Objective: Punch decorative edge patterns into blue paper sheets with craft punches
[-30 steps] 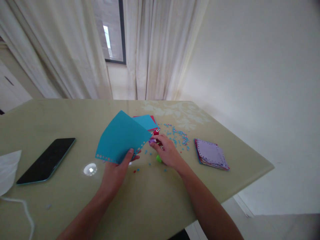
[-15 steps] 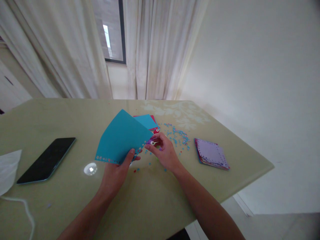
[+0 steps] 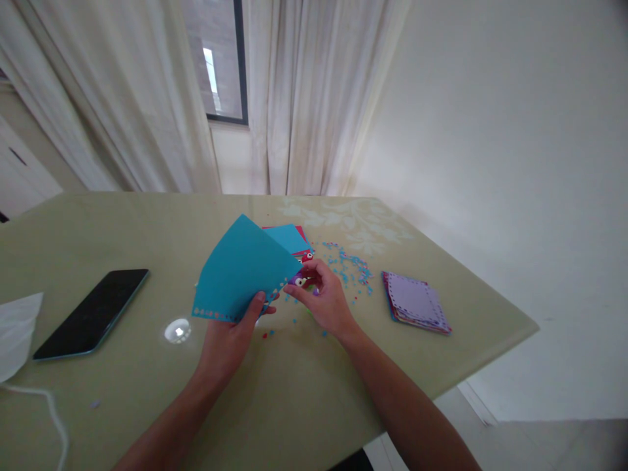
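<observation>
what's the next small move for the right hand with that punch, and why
Probably slip the purple punch onto the right edge of the teal sheet near the corner: the left hand holds the sheet lifted, its lower edge carries punched holes, and the right hand holds the punch beside that corner.

The teal paper sheet (image 3: 243, 268) you held was a plain square with small punched holes along its lower and right edges. It was raised and tilted, pinched at the bottom edge by your left hand (image 3: 230, 340). The small purple punch (image 3: 300, 281), with googly eyes, sat in the fingers of your right hand (image 3: 326, 301), just beside the sheet's right corner.
</observation>
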The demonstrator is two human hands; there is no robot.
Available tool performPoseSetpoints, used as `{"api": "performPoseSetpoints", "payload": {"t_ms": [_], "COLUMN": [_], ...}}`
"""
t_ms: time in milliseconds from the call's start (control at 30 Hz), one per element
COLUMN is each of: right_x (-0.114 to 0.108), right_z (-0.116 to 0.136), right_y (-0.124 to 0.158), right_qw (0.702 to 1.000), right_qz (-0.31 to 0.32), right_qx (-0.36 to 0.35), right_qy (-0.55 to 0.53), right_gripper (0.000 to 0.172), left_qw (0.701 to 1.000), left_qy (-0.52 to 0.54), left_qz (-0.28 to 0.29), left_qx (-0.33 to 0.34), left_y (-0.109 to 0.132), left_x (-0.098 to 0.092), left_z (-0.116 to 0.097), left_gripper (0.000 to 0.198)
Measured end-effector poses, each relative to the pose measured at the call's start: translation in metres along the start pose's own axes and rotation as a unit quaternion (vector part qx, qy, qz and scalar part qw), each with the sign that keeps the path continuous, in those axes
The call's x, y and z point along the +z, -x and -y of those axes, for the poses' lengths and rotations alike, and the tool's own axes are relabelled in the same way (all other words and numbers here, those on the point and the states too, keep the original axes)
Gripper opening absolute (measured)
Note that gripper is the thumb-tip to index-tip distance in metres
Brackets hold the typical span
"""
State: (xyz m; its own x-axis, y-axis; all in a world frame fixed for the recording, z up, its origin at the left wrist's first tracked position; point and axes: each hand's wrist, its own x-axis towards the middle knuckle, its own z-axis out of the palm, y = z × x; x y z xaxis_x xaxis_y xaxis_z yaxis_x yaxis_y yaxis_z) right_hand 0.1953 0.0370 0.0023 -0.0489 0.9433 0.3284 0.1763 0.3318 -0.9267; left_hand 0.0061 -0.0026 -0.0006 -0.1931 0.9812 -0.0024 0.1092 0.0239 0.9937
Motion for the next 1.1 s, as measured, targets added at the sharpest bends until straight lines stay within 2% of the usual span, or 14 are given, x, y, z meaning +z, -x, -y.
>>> {"api": "performPoseSetpoints", "payload": {"t_ms": [233,567,733,867,1100], "right_x": [0.002,0.002,0.004,0.006,0.006], "right_z": [-0.002,-0.002,-0.005,-0.008,-0.006], "right_y": [-0.001,-0.001,-0.004,-0.004,-0.004], "right_qw": [1.000,1.000,0.985,0.962,0.931], "right_qz": [-0.008,-0.011,-0.003,0.011,-0.005], "right_qx": [-0.022,-0.011,0.076,0.156,0.192], "right_qy": [-0.001,-0.024,-0.154,-0.225,-0.309], "right_gripper": [0.038,0.041,0.056,0.044,0.039], "left_qw": [1.000,1.000,1.000,0.999,0.998], "left_qy": [0.012,0.010,0.002,-0.031,-0.044], "left_qz": [-0.011,0.001,0.021,0.021,0.032], "left_qx": [0.001,-0.003,0.011,0.017,0.017], "left_y": [-0.001,-0.002,-0.001,-0.001,0.000], "left_x": [0.000,0.002,0.003,0.004,0.004], "left_z": [0.001,0.002,0.001,0.006,0.010], "left_gripper": [0.046,0.049,0.049,0.047,0.047]}}
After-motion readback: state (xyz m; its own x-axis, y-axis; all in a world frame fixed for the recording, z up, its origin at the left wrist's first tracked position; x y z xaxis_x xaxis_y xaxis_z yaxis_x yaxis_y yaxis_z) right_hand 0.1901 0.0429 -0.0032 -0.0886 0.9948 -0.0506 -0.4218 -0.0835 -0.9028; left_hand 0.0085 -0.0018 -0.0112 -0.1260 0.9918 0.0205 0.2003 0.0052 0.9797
